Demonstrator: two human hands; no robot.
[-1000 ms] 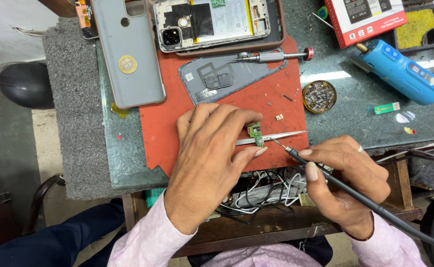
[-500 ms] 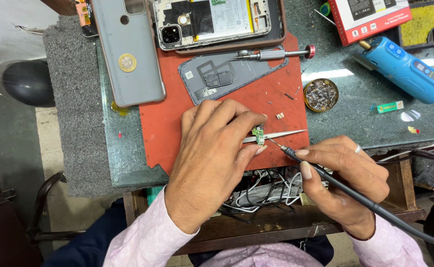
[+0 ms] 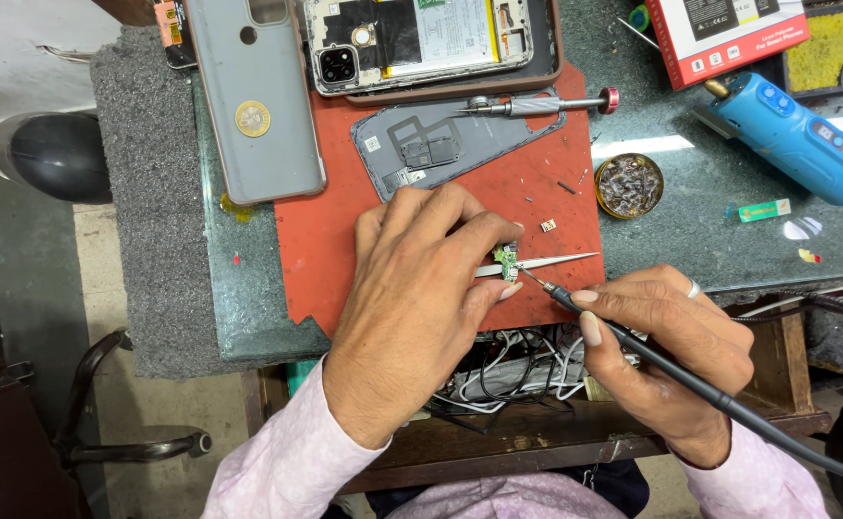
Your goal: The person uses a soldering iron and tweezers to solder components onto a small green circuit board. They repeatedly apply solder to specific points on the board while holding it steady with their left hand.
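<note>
My left hand (image 3: 421, 288) rests on the red work mat (image 3: 325, 250) and pinches silver tweezers (image 3: 556, 259) that press down a tiny green circuit board (image 3: 508, 259). My right hand (image 3: 666, 356) holds a black soldering iron (image 3: 575, 308) like a pen. Its tip touches the small board from the right, and its cable runs off to the lower right. A grey phone back cover (image 3: 450, 139) lies on the mat above my hands, with a red-capped screwdriver (image 3: 546, 103) across it.
An opened phone (image 3: 421, 43) sits at the top, a grey phone case (image 3: 253, 106) to its left. A round tin of flux (image 3: 629, 185), a blue tool (image 3: 796, 139) and a red box (image 3: 729, 34) lie at the right. Tangled wires (image 3: 508, 370) hang under the table edge.
Both hands stay at the small board. The soldering tip has closed in slightly on the board; the view has shifted a little.
</note>
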